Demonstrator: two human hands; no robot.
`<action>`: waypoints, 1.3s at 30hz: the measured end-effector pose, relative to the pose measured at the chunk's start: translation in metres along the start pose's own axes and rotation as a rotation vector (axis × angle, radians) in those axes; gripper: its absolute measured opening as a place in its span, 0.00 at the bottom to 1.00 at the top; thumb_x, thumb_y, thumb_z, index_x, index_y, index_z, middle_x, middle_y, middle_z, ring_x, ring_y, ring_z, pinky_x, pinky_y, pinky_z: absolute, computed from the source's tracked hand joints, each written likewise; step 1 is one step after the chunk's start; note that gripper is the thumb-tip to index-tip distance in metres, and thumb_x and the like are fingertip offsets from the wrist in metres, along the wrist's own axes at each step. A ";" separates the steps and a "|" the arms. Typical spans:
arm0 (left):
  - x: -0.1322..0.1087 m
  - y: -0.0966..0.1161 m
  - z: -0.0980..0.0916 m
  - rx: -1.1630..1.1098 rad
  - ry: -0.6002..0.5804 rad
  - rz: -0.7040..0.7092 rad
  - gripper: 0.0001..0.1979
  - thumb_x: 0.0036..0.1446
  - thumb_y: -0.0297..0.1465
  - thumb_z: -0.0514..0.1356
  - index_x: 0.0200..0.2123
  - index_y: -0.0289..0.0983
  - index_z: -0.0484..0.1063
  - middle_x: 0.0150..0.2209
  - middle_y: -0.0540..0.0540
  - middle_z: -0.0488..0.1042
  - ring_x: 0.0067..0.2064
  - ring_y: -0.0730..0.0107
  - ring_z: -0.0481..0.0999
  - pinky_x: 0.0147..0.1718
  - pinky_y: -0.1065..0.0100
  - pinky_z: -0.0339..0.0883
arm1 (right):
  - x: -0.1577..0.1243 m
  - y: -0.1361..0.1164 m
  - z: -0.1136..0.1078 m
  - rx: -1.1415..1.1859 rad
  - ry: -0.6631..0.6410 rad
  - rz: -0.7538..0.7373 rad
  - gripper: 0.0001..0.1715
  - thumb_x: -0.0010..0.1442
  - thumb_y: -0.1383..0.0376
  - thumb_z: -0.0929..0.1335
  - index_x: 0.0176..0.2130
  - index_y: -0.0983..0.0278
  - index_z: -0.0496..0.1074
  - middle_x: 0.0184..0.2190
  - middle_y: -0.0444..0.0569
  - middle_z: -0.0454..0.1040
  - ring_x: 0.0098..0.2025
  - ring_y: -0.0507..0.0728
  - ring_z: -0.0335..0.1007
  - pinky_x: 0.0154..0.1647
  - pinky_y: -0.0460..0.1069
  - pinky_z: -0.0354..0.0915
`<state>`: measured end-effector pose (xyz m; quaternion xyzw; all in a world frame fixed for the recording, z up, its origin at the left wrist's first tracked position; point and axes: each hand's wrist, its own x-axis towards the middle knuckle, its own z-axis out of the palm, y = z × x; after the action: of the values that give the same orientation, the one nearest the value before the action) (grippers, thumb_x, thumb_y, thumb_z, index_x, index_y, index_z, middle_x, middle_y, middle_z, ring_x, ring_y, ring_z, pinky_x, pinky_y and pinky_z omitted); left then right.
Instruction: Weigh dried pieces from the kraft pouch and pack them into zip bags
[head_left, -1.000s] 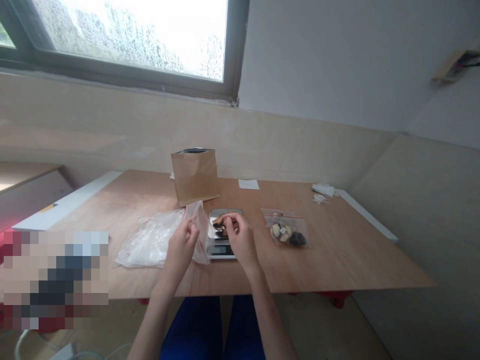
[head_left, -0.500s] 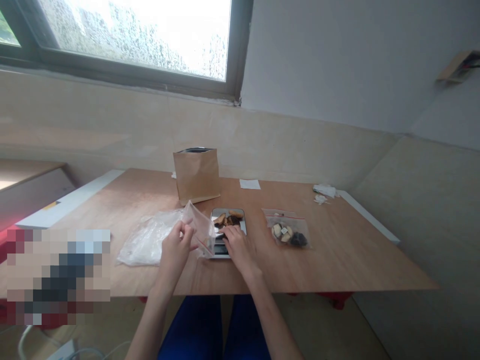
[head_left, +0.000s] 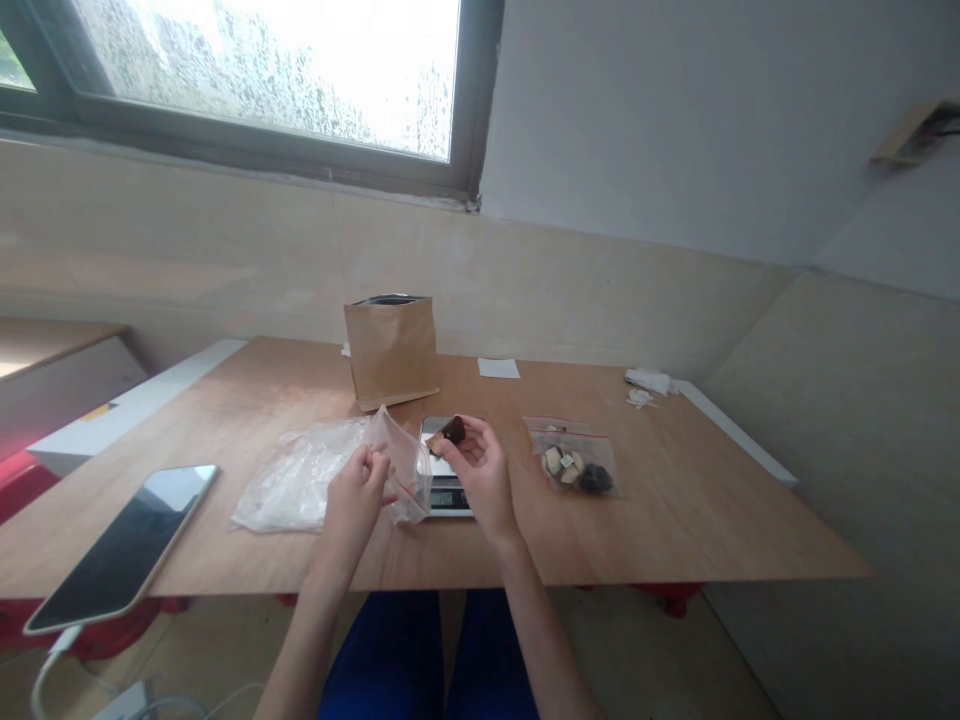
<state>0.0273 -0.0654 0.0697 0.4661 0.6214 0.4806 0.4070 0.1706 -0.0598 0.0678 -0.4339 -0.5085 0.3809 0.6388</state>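
**A dark chunk held by the right hand above a kitchen scale**

In the head view, the chunk is pinched by the right thumb and fingers, its long axis apparently slanting from lower left to upper right, though it is too small to be sure. It is held just left of those fingers, toward a clear zip bag, whose edge is gripped in the closed fingers of the left hand; the right hand is nearer the chunk. On the wooden table are laid a small filled zip bag, a brown paper bag, a crumpled plastic bag and a phone.
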 end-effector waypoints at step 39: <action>-0.009 -0.004 -0.008 0.028 -0.014 -0.100 0.09 0.49 0.39 0.52 0.26 0.40 0.58 0.23 0.53 0.67 0.30 0.64 0.77 0.22 0.68 0.72 | 0.023 0.031 -0.002 -0.422 -0.077 -0.125 0.12 0.56 0.67 0.64 0.40 0.65 0.74 0.38 0.51 0.76 0.40 0.55 0.70 0.43 0.49 0.66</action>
<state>0.0207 -0.0763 0.0685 0.4434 0.6475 0.4478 0.4285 0.1759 -0.0283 0.0454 -0.5108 -0.6269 0.2422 0.5361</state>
